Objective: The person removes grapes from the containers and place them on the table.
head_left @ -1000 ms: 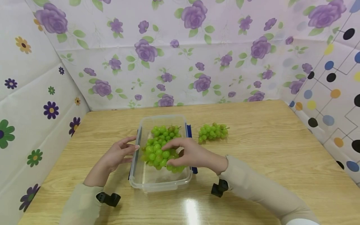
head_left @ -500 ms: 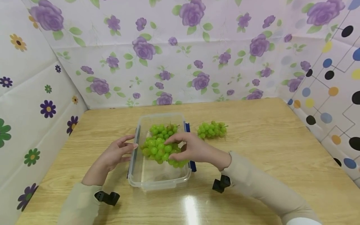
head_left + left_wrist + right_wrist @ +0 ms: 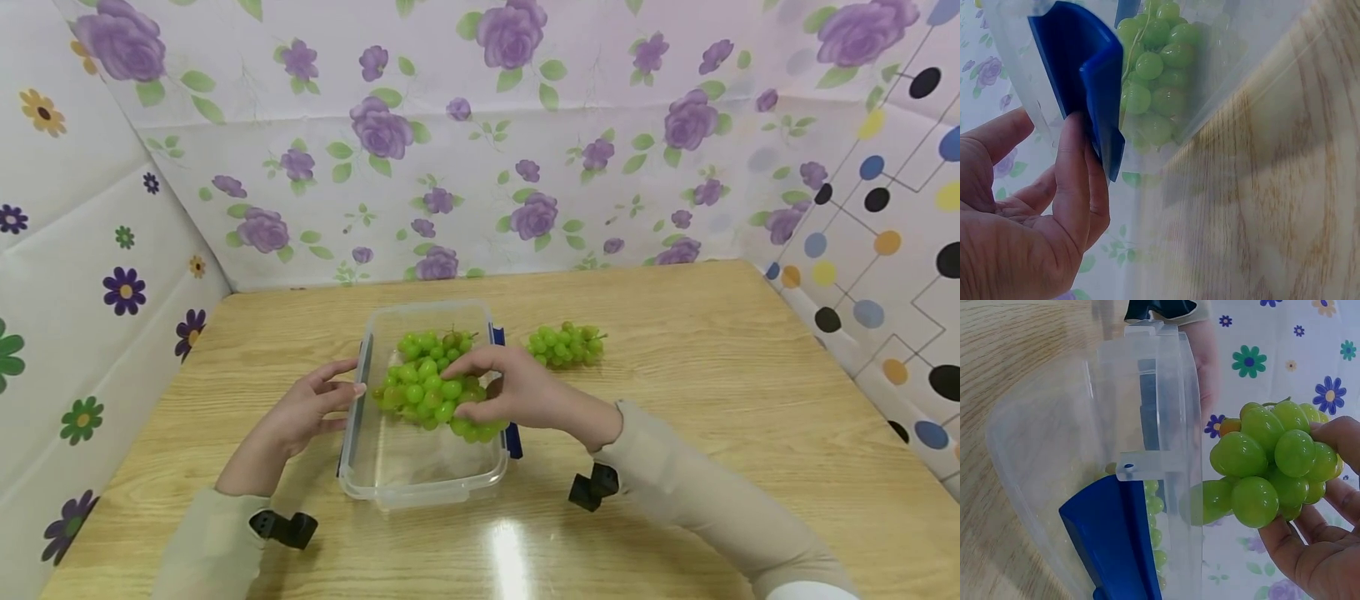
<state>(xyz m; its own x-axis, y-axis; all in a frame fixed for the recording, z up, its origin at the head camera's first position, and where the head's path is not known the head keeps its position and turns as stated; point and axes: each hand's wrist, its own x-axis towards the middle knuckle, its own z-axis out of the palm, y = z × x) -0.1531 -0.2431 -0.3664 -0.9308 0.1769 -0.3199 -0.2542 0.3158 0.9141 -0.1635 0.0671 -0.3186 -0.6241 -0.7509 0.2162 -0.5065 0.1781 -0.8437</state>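
Fingers (image 3: pixel 480 367) of our right hand (image 3: pixel 525 396) curl around the grape bunch (image 3: pixel 427 392), held over the clear container (image 3: pixel 420 487); the left hand (image 3: pixel 303 412) lies straight-fingered against its side. We judge the grapes soft, easily shed: cradle underneath.

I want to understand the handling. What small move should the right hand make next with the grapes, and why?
Probably keep lifting: the right hand holds the grape bunch just above the clear container, more grapes beneath it, while the left hand steadies its blue clip.
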